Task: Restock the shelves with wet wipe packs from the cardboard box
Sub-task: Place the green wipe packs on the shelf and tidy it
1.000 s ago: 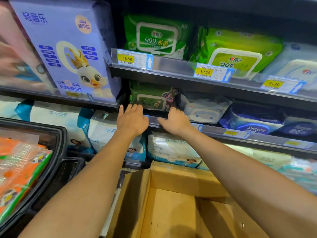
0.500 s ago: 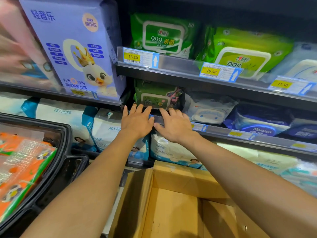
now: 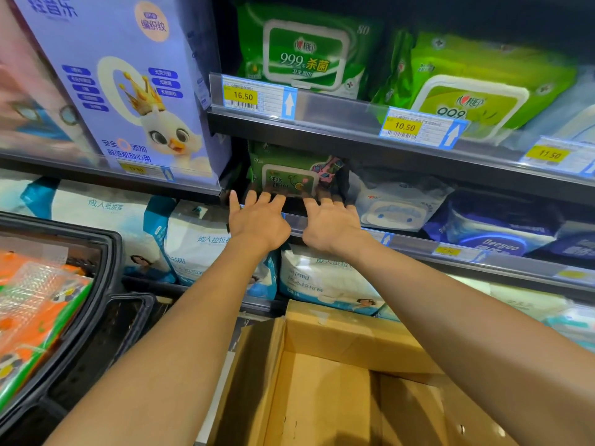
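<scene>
A green wet wipe pack [image 3: 289, 175] with a cartoon lid stands at the left end of the middle shelf [image 3: 418, 244]. My left hand [image 3: 257, 220] and my right hand [image 3: 331, 225] lie side by side on the shelf's front rail just below that pack, fingers spread and reaching toward its lower edge. Neither hand holds anything. The cardboard box [image 3: 338, 381] stands open below my arms, and the part of its inside that shows is bare cardboard.
Green 999 packs [image 3: 306, 56] fill the upper shelf behind price tags. White [image 3: 396, 207] and blue [image 3: 495, 226] wipe packs sit right of the green pack. A large lilac box [image 3: 122, 85] stands at left. A black basket [image 3: 96, 304] with orange packs is at lower left.
Both hands have drawn closer together along the shelf rail and crept up toward the green pack's lower edge. The view has shifted slightly nearer to the shelf.
</scene>
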